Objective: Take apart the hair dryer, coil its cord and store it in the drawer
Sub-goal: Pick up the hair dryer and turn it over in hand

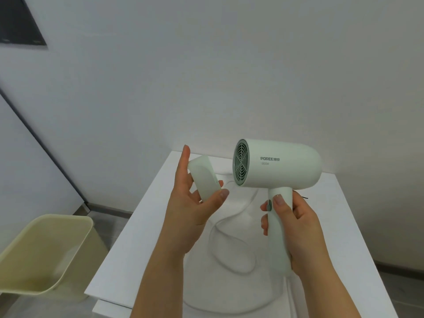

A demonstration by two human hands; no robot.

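Fingers [264, 222] of the right hand [300, 232] are curled round the handle of the hair dryer [282, 167], held up above the white worktop [142, 249]. The left hand [191, 212] pinches the detached nozzle [204, 180] just beside the dryer's grille. The cord [226, 222] lies looped on the worktop.

A white surface [137, 249] stands against a pale wall [206, 76]. A white cord [210, 237] lies on the surface in loose loops, from its far side to its near edge. By the far right edge lies a thin dark scrap [305, 198], too small to identify.
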